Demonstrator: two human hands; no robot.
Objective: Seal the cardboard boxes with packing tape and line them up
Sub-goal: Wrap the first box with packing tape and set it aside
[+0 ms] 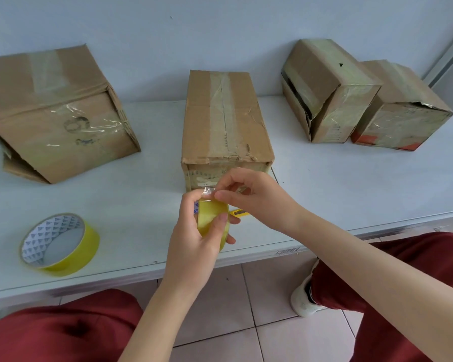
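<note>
My left hand (194, 231) grips a yellow roll of packing tape (211, 218) in front of the middle cardboard box (225, 121). My right hand (251, 192) pinches the loose clear end of the tape at the top of the roll. The middle box lies lengthwise with old tape along its top seam. A larger box (53, 113) stands tilted at the left, one flap loose underneath. Two taped boxes (330, 90) (400, 108) sit side by side at the right against the wall. A yellow utility knife (239, 212) lies on the table, partly hidden behind my hands.
A second yellow tape roll (60, 244) lies flat on the white table (351, 184) near its front edge at the left. My knees in red trousers and a white shoe (304, 296) show below the table edge over a tiled floor.
</note>
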